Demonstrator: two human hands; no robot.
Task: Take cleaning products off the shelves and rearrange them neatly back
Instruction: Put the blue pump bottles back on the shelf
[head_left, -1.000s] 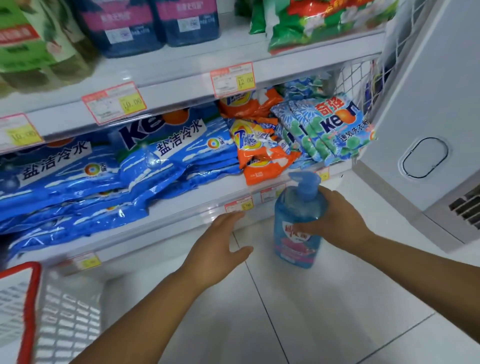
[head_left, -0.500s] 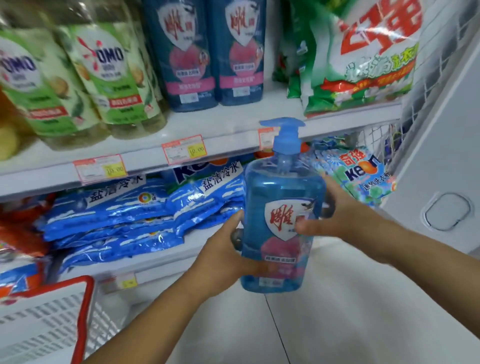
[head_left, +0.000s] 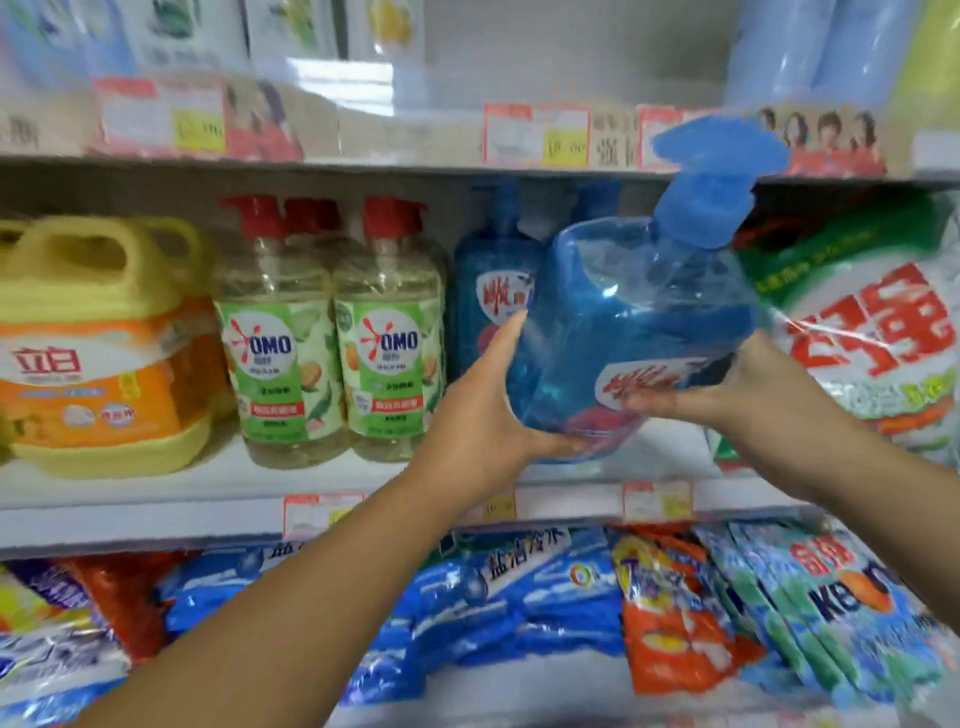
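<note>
Fingers (head_left: 654, 402) curled round the blue pump bottle (head_left: 639, 312), both hands clamped on it.
My left hand (head_left: 483, 415) cups its base and my right hand (head_left: 753, 395) wraps the label side. Its long axis tilts, pump head up and right. Translucent blue with a red-white crest, it hangs just before the middle shelf (head_left: 130, 488), beside a matching bottle (head_left: 493, 301).

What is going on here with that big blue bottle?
A person is restocking a shop shelf. Both hands grip a blue pump bottle: the left hand cups its lower left side and the right hand holds its right side. The bottle is tilted, its pump leaning right, in front of a gap between a matching blue bottle and a green-and-white bag. It is not yet standing on the shelf.
</note>
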